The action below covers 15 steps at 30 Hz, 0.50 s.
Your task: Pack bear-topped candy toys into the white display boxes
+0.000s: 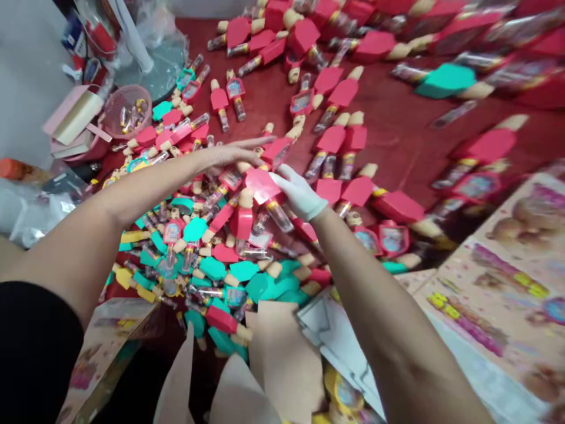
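My left hand [232,154] is bare, palm down over the middle of the pile, its fingers stretched toward the right above red toys. My right hand [300,191] wears a white glove and rests against the right side of a red toy [261,184] with a clear tube. That toy lies between and just below both hands. Another red toy [277,152] touches the fingertips of both hands. Whether the gloved fingers grip anything is blurred. Teal toys [214,267] and more red ones lie heaped below the hands.
Many red toys [331,139] are spread over the red table [397,141]. A pink basket [128,94] with small parts stands at the upper left, beside a pink box [73,115]. Printed cartons [498,294] stand at the lower right, and white cards [339,335] at the bottom.
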{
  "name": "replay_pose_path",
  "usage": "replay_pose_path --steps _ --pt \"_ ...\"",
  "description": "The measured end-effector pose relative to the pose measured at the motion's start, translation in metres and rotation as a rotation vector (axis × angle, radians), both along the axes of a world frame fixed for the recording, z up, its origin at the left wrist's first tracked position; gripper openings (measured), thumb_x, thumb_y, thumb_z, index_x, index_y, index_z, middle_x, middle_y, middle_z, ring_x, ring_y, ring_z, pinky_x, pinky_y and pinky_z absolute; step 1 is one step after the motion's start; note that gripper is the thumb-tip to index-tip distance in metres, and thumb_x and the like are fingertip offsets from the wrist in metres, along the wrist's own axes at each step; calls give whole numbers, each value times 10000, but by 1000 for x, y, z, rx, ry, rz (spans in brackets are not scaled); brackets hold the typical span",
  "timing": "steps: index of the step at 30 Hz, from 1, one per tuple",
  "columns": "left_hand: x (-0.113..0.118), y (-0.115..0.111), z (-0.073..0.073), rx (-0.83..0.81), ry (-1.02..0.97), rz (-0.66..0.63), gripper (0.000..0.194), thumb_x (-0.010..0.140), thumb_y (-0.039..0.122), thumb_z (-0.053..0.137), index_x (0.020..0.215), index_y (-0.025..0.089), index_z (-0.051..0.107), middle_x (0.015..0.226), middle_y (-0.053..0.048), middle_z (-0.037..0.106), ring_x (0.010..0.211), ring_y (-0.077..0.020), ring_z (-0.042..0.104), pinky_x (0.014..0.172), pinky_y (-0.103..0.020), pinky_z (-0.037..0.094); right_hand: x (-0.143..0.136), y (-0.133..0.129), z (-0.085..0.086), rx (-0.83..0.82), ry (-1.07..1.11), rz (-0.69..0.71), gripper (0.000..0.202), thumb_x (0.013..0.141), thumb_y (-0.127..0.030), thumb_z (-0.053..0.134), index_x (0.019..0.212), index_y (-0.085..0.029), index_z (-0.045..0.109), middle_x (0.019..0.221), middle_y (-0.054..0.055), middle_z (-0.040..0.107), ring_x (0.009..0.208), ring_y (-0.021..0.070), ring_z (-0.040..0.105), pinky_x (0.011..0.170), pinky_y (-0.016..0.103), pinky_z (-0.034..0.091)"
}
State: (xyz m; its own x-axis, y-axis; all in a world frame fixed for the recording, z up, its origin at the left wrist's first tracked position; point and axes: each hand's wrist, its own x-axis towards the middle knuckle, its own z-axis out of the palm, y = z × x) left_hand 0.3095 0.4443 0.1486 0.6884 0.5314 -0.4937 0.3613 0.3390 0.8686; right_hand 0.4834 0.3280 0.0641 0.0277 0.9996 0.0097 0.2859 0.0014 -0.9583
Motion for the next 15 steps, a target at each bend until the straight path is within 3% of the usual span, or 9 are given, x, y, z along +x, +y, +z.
replay_pose_path --steps 3,8,12,15 --pt "-21 -47 17 -98 -41 -142 721 734 79 736 1390 356 624 1256 -10 705 1011 -178 689 880 -318 555 -20 -57 20 -74 198 24 710 786 -752 647 1201 -175 640 1240 96 685 1185 261 622 1085 428 503" --pt "-60 -118 64 -78 135 -308 561 626 21 739 1115 290 799 1091 -11 767 1107 -199 665 985 -328 535 -56 -156 52 -154 124 109 666 760 -562 739 1277 -148 662 1230 126 671 1167 305 621 1110 501 485" --pt "-71 -147 112 57 425 -315 610 630 -83 659 1130 248 770 1106 27 779 1048 -143 677 916 -277 550 -78 -224 64 -82 11 195 567 783 -427 690 1310 -218 693 1299 109 618 1246 295 583 1168 486 445" --pt "-64 -156 144 151 563 -267 559 598 -125 701 1087 140 751 996 9 797 940 -122 674 915 -290 561 -75 -266 64 -94 8 215 474 825 -362 608 1271 -249 722 1352 97 594 1320 286 553 1137 469 483"
